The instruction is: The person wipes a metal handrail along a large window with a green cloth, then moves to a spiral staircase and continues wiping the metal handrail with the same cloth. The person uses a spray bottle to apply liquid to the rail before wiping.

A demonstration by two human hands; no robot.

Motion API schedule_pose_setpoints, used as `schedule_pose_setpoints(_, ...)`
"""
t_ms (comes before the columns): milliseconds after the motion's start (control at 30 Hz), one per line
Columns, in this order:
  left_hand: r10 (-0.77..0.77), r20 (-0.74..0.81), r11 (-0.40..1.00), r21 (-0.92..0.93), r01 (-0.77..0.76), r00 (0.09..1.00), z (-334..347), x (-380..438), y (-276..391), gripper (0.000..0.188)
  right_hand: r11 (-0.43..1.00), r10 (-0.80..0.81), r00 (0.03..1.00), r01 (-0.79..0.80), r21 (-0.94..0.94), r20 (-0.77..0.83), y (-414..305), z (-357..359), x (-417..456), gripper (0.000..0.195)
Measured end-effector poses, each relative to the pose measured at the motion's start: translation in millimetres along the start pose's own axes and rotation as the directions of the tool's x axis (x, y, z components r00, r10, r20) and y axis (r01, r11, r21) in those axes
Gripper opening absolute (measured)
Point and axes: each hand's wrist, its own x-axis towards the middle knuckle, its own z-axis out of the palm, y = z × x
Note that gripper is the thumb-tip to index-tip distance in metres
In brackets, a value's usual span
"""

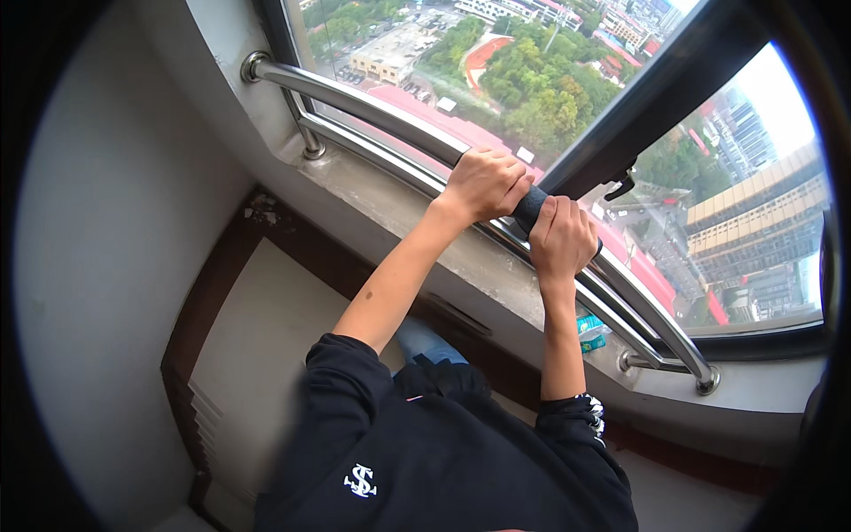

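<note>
A dark grey cloth is wrapped around the upper tube of a stainless steel window guard rail. My left hand grips the cloth and tube from above, with its fingers curled over the far side. Close beside it, my right hand is closed over the same cloth, whose edge shows past the knuckles. A short stretch of cloth is visible between the hands. The palms and the tube under them are hidden.
Behind the rail stands a window with a dark frame and a black handle. Below runs a worn concrete sill, with a teal packet near its right end. A pale wall rises at left.
</note>
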Motion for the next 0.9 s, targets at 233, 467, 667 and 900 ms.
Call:
schedule_pose_setpoints(233,0.111,-0.142,0.989,0.114,-0.095,0.984,-40.7,-14.6,-93.1,0.022,1.000,-0.004,0.999,0.005,0.022,-0.040,-94.3,40.3,30.3,0.034)
schedule_pose_setpoints(467,0.111,-0.171,0.989,0.113,-0.093,0.979,-99.9,-25.8,-186.9,0.019,0.997,0.012,0.999,-0.010,0.073,-0.031,-190.1,81.1,60.9,0.029)
schedule_pose_setpoints(667,0.066,-0.102,0.991,0.122,-0.053,0.993,-159.6,-29.0,-274.3,0.020,0.990,-0.013,1.000,0.013,0.140,-0.001,-279.7,120.5,91.7,0.032)
schedule_pose_setpoints(900,0.038,-0.119,0.987,0.162,-0.018,0.992,-203.8,-37.0,-347.4,0.025,0.968,-0.081,0.997,0.081,0.238,-0.011,-371.1,160.2,125.0,0.034)
